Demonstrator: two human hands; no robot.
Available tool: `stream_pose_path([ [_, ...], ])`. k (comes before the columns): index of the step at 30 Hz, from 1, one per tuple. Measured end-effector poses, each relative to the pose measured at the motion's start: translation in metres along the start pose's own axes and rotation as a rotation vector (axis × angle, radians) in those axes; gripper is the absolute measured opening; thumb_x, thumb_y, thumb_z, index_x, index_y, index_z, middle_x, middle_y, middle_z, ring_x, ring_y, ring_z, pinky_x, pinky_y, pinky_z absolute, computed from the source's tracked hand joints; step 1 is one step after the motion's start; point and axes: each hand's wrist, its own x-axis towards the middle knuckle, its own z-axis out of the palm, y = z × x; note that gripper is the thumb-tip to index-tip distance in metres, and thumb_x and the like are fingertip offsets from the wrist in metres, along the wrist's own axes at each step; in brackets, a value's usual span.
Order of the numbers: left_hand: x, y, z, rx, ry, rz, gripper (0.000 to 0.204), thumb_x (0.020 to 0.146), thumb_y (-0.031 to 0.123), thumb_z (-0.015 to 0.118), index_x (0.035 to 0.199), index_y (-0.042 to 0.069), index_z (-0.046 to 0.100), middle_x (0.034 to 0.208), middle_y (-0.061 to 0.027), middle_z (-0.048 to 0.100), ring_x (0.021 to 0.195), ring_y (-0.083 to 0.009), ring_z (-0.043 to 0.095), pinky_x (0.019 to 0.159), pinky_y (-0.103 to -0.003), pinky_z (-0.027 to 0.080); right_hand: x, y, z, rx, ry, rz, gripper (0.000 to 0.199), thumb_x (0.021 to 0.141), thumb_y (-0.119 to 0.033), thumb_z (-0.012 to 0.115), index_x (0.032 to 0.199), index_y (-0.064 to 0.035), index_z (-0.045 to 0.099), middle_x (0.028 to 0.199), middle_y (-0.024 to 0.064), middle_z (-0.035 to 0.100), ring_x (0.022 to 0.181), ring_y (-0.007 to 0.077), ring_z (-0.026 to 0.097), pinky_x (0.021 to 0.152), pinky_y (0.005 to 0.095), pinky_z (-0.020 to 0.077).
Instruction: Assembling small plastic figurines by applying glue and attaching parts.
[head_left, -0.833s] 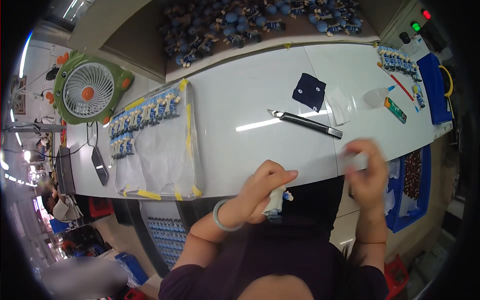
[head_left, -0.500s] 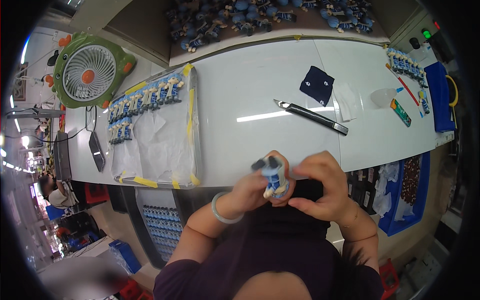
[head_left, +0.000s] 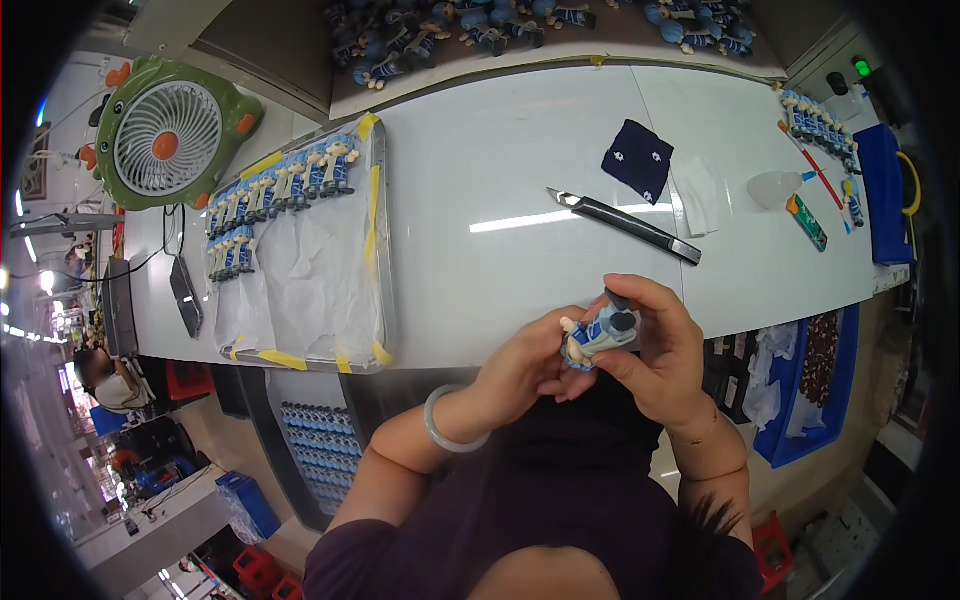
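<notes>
Taking the taped metal tray (head_left: 378, 250) as the landmark, a green desk fan (head_left: 168, 135) stood beyond its far left corner, and rows of small blue-and-white figurines (head_left: 280, 185) lay along the tray's far edge on crumpled white paper. To the right of the tray, just off the near edge of the white bench (head_left: 480, 180), both hands met around one small blue-and-white figurine (head_left: 598, 335). The left hand (head_left: 525, 365), with a pale bangle (head_left: 450, 425) on its wrist, was curled under and behind the piece, gripping its lower end; the right hand (head_left: 665, 355) was closed over the other end, thumb and fingers pinching near the dark head. So the figurine sat between the two hands, touching both, held above the person's lap and not resting on the bench. Handling it well would, I judged, call for a light pinch on the body, not on the thin limbs, with the left hand steadying while the right turned it, and keeping it over the lap or bench in case it slipped. Further right of the tray a utility knife (head_left: 625, 225) lay untouched on the bench, then a dark blue cloth (head_left: 638, 160), a small clear bottle (head_left: 775, 188), and another row of figurines (head_left: 820, 125) near the far right corner.
</notes>
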Motion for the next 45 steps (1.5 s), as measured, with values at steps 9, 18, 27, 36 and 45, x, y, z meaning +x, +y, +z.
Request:
stream_pose_path([
  [9,-0.005,0.001,-0.002,0.738,-0.017,0.293,0.041,0.074,0.01,0.04,0.113,0.0,0.033,0.092,-0.0104,0.047,0.08,-0.0181,0.046,0.074,-0.029,0.036,0.002,0.006,-0.004,-0.171,-0.023,-0.13,0.045,0.066,-0.008,0.068,0.108,-0.0051,0.051,0.092,0.0082,0.056,0.082,0.0195,0.052,0.074,0.0272,0.0413],
  [18,-0.001,0.005,-0.003,0.793,-0.048,0.259,0.044,0.072,0.008,0.04,0.114,-0.001,0.034,0.102,-0.0108,0.044,0.093,-0.0182,0.044,0.084,-0.029,0.035,0.003,0.007,-0.006,-0.16,-0.029,-0.091,0.048,0.064,-0.009,0.068,0.109,-0.0062,0.051,0.092,0.0075,0.055,0.083,0.0197,0.051,0.074,0.0272,0.041],
  [27,-0.001,0.005,-0.015,0.722,0.059,0.446,0.033,0.078,0.012,0.045,0.106,-0.001,0.037,0.08,-0.0074,0.05,0.069,-0.0125,0.046,0.065,-0.025,0.038,0.009,0.004,-0.035,-0.579,0.669,-0.607,0.052,0.075,-0.012,0.057,0.121,-0.0012,0.037,0.112,0.0146,0.044,0.101,0.0229,0.043,0.084,0.0323,0.033],
  [36,0.0,0.022,-0.019,0.314,0.043,0.286,0.03,0.077,0.019,0.042,0.101,0.002,0.039,0.076,-0.0056,0.046,0.065,-0.0105,0.039,0.062,-0.023,0.035,0.04,0.001,-0.143,-0.878,0.656,-0.036,0.046,0.078,-0.018,0.056,0.119,-0.0054,0.04,0.11,0.0132,0.051,0.102,0.0192,0.048,0.086,0.0279,0.0356],
  [45,0.002,0.007,-0.03,0.46,0.026,0.45,0.036,0.077,0.015,0.045,0.108,0.001,0.032,0.081,-0.0055,0.045,0.068,-0.0093,0.038,0.064,-0.022,0.034,0.014,-0.015,-0.078,-0.476,0.437,-0.13,0.022,0.081,-0.01,0.05,0.101,-0.001,0.05,0.102,0.0119,0.051,0.098,0.0182,0.047,0.085,0.0278,0.0359],
])
